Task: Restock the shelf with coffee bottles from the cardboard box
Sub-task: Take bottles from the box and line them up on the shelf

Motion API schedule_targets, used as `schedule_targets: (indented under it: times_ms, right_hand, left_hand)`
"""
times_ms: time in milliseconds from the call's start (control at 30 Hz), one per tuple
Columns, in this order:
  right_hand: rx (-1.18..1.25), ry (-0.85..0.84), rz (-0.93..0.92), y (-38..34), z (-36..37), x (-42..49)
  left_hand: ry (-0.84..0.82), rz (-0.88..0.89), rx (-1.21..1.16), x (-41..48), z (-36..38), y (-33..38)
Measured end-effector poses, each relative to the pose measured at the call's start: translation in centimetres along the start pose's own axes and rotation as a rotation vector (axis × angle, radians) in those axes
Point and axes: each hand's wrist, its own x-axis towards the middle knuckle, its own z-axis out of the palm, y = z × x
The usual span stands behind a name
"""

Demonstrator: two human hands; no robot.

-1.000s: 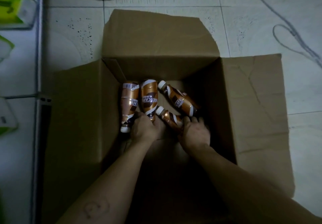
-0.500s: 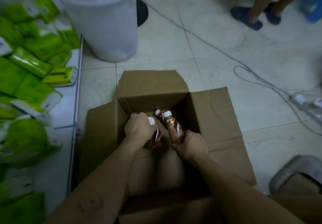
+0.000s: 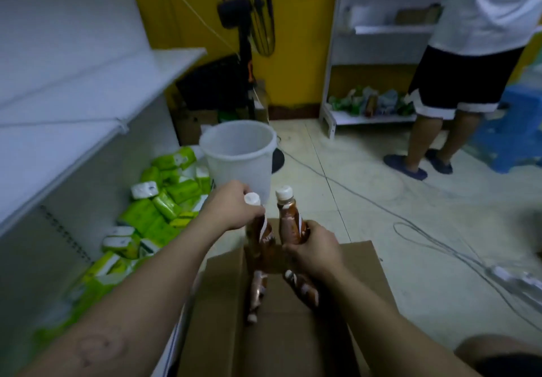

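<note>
Change: Since half a second ago both hands have come up out of the cardboard box (image 3: 362, 262), each lifting a coffee bottle above its rim, and the view has tipped up to take in the room.
Left hand (image 3: 231, 208): at frame centre, fingers curled round the neck of the left coffee bottle (image 3: 262, 237) just under its white cap. The bottle hangs nearly upright.
Right hand (image 3: 316, 249): wrapped round the lower body of the right coffee bottle (image 3: 289, 224), which stands cap up, just beside the other.
Cardboard box: bottom centre, flaps open. Two more coffee bottles (image 3: 258, 290) lie inside, below the hands.
Shelf (image 3: 88, 92): white boards run along the left of the frame. The boards in view hold nothing.
Floor, left: green packets (image 3: 164, 209) are heaped at the foot of the shelf. A white bucket (image 3: 237, 156) stands just beyond them.
Background: a black standing fan (image 3: 255, 9) stands against the yellow wall, top centre. A second person (image 3: 469, 68) in dark shorts stands at upper right beside a blue stool (image 3: 513, 133).
Floor, right: a cable (image 3: 352, 189) trails across the tiles.
</note>
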Motion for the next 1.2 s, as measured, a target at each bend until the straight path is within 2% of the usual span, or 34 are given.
schedule_targets:
  times_ms: [167, 300, 567, 833, 967, 1100, 1200]
  right_hand:
    - [0.072, -0.071, -0.228, -8.0, -2.5, -2.0]
    - [0.114, -0.166, -0.398, -14.0, -3.5, -4.3]
    - [0.268, -0.322, -0.612, -23.8, -1.3, -8.9]
    - [0.385, -0.461, -0.720, -31.7, 6.4, -12.7]
    - [0.385, -0.554, -0.762, -34.0, 10.8, -14.9]
    - [0.349, -0.630, -0.786, -36.6, 14.4, -16.0]
    - [0.310, -0.628, -0.784, -38.5, 16.4, -16.3]
  left_hand:
    - [0.049, 0.034, 0.209, -4.2, -9.9, 2.7]
    - [0.203, 0.023, 0.340, -8.1, -16.6, 3.6]
    - [0.453, -0.113, 0.340, -15.5, -26.0, -0.4]
    - [0.806, -0.333, 0.251, -22.5, -31.5, -8.1]
    - [0.845, -0.443, 0.297, -24.6, -33.0, -12.5]
    - [0.790, -0.543, 0.354, -25.4, -35.5, -16.1]
    - [0.759, -0.624, 0.487, -25.3, -36.8, -17.7]
